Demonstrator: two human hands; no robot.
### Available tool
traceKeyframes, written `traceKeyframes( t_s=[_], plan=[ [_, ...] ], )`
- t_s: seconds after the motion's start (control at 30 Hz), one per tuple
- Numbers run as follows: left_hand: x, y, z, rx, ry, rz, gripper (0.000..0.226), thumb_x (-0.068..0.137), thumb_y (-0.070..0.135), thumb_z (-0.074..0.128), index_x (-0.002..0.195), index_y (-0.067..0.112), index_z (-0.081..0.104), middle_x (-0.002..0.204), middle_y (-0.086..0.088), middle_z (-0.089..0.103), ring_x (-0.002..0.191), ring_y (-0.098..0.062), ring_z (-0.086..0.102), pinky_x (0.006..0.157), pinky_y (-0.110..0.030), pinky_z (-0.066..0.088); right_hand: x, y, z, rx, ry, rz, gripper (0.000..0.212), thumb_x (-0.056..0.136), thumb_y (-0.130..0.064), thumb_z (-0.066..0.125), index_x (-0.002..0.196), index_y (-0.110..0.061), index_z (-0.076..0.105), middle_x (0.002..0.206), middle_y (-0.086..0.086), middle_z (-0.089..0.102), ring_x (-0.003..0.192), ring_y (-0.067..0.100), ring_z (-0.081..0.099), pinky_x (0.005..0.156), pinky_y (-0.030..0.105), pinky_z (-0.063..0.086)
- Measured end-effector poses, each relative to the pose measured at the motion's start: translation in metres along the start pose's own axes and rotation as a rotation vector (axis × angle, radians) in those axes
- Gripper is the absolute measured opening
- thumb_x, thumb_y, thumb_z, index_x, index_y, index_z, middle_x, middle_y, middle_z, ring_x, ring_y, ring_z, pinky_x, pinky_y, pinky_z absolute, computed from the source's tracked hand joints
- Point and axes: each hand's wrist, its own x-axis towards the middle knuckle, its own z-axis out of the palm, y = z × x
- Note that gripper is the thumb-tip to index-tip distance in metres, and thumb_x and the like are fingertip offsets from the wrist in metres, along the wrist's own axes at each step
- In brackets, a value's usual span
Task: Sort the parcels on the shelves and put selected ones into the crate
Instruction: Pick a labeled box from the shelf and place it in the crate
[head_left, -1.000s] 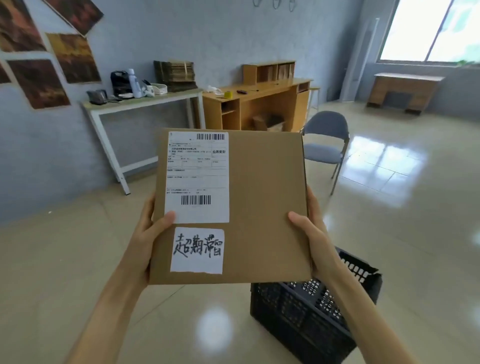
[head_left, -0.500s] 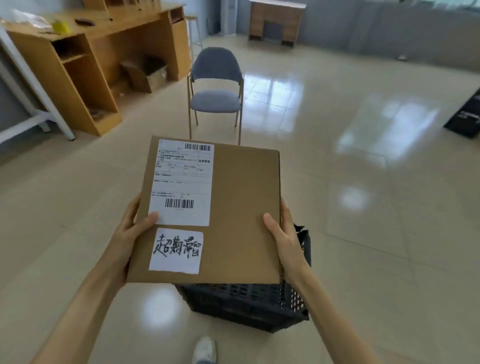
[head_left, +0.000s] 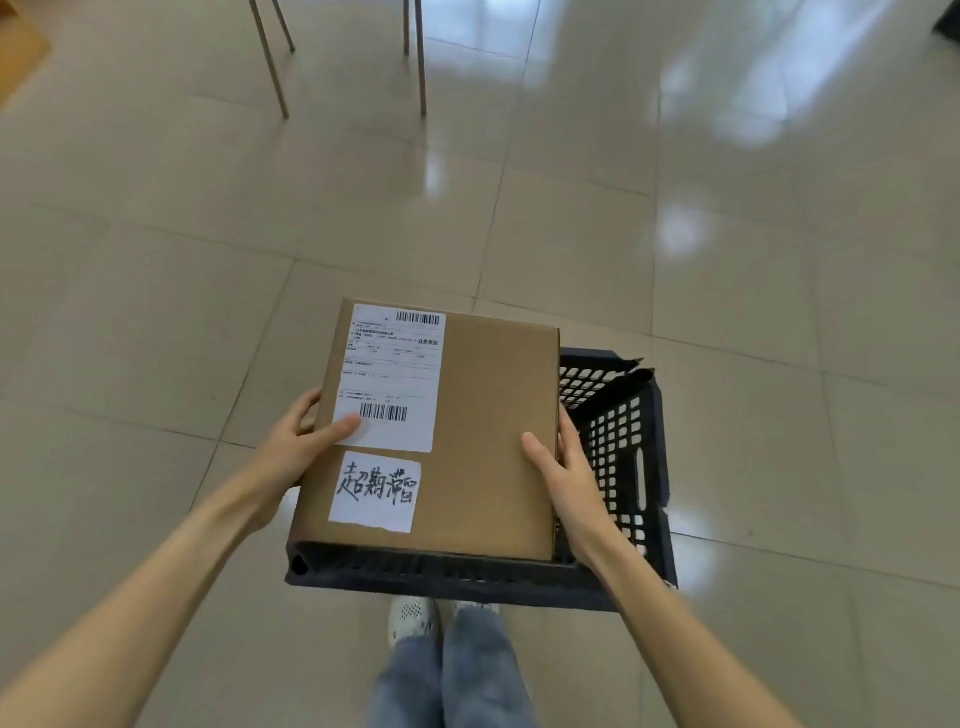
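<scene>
The parcel (head_left: 467, 431), a flat brown cardboard box bearing a printed label (head_left: 390, 374) and a handwritten sticker (head_left: 375, 491), is held face up between both hands above the black crate (head_left: 618, 457). The left hand (head_left: 298, 449) grips the left edge, thumb lying across the lower corner of the label, fingers curled under. The right hand (head_left: 563, 467) grips the right edge, thumb on the top face, fingers wrapped over the side and below. Judged from its shape and square corners, the parcel is stiff and flat, and probably light, since it sits level in a grip at its edges alone. The cardboard looks matte and should not slip. The contents are unknown, so fragility cannot be ruled out. Opposite edges near the middle of each side, as taken now, appear the sound place to hold it. Relative to the grip, the parcel spans the whole gap between the hands, extending beyond them both away from and toward the person. The crate lies directly beneath and to the right of the right hand; its interior is mostly hidden by the parcel.
</scene>
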Motion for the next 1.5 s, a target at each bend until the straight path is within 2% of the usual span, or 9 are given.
traceKeyframes(
  t_s=[0.1, 0.3, 0.5, 0.67, 0.8, 1.07, 1.27, 1.4, 1.5],
  plan=[
    [0.051, -0.035, 0.014, -0.010, 0.031, -0.066, 0.066, 0.075, 0.048, 0.072, 0.133, 0.031, 0.044, 0.108, -0.005, 0.071, 0.085, -0.024, 0.072, 0.063, -0.032, 0.055, 0.035, 0.039, -0.003, -0.006, 0.007, 0.043, 0.068, 0.093, -0.034, 0.060, 0.150, -0.041, 0.024, 0.144, -0.009, 0.047, 0.124, 0.008, 0.053, 0.103, 0.036, 0.048],
    [0.130, -0.096, 0.044, 0.039, 0.097, -0.156, 0.047, 0.091, 0.036, 0.060, 0.133, 0.021, 0.044, 0.118, 0.006, 0.061, 0.092, -0.013, 0.063, 0.066, -0.024, 0.046, 0.097, 0.111, -0.009, -0.061, -0.014, 0.132, 0.072, 0.093, -0.036, 0.060, 0.152, -0.040, 0.019, 0.144, -0.012, 0.047, 0.118, 0.003, 0.055, 0.093, 0.022, 0.050],
    [0.192, -0.146, 0.047, 0.074, 0.153, -0.265, 0.049, 0.092, 0.031, 0.062, 0.136, 0.016, 0.047, 0.122, -0.004, 0.065, 0.097, -0.021, 0.066, 0.072, -0.031, 0.053, 0.147, 0.160, 0.005, -0.105, -0.034, 0.231, 0.072, 0.094, -0.036, 0.058, 0.152, -0.043, 0.016, 0.131, -0.014, 0.050, 0.098, -0.005, 0.055, 0.079, 0.012, 0.047],
    [0.227, -0.172, 0.047, 0.121, 0.217, -0.344, 0.037, 0.093, 0.023, 0.060, 0.129, 0.014, 0.052, 0.114, -0.006, 0.066, 0.090, -0.024, 0.065, 0.065, -0.030, 0.051, 0.175, 0.189, 0.018, -0.173, -0.025, 0.244, 0.066, 0.099, -0.032, 0.052, 0.152, -0.046, 0.015, 0.139, -0.014, 0.046, 0.123, 0.011, 0.049, 0.107, 0.035, 0.042],
    [0.240, -0.183, 0.048, 0.130, 0.232, -0.349, 0.041, 0.091, 0.023, 0.062, 0.130, 0.014, 0.051, 0.112, -0.006, 0.067, 0.085, -0.021, 0.067, 0.061, -0.030, 0.052, 0.185, 0.208, 0.021, -0.195, -0.014, 0.267, 0.066, 0.099, -0.032, 0.052, 0.152, -0.045, 0.015, 0.145, -0.012, 0.045, 0.129, 0.013, 0.048, 0.112, 0.044, 0.039],
    [0.248, -0.191, 0.053, 0.212, 0.274, -0.329, 0.043, 0.093, 0.019, 0.061, 0.131, 0.008, 0.046, 0.115, -0.004, 0.063, 0.084, -0.019, 0.061, 0.063, -0.029, 0.048, 0.192, 0.214, 0.024, -0.240, 0.003, 0.280, 0.066, 0.100, -0.028, 0.050, 0.154, -0.037, 0.014, 0.133, -0.017, 0.046, 0.120, 0.007, 0.048, 0.111, 0.032, 0.037],
    [0.252, -0.191, 0.059, 0.397, 0.362, -0.315, 0.042, 0.091, 0.023, 0.061, 0.127, 0.009, 0.047, 0.118, -0.009, 0.064, 0.093, -0.027, 0.063, 0.072, -0.037, 0.052, 0.194, 0.216, 0.032, -0.295, -0.021, 0.323, 0.065, 0.104, -0.023, 0.041, 0.156, -0.028, 0.002, 0.149, -0.003, 0.040, 0.127, 0.014, 0.045, 0.103, 0.025, 0.033],
    [0.255, -0.197, 0.061, 0.437, 0.410, -0.300, 0.032, 0.091, 0.022, 0.062, 0.120, 0.010, 0.054, 0.109, -0.007, 0.067, 0.069, -0.015, 0.058, 0.049, -0.024, 0.041, 0.197, 0.222, 0.034, -0.317, -0.101, 0.363, 0.069, 0.105, -0.020, 0.036, 0.153, -0.026, -0.013, 0.157, 0.003, 0.026, 0.139, 0.019, 0.036, 0.113, 0.032, 0.029],
    [0.251, -0.196, 0.066, 0.406, 0.444, -0.290, 0.025, 0.092, 0.021, 0.061, 0.115, 0.011, 0.056, 0.099, -0.005, 0.067, 0.062, -0.012, 0.057, 0.046, -0.025, 0.040, 0.203, 0.220, 0.028, -0.341, -0.183, 0.393, 0.075, 0.104, -0.021, 0.039, 0.151, -0.025, -0.020, 0.158, 0.004, 0.023, 0.139, 0.020, 0.034, 0.115, 0.035, 0.029]
  ],
)
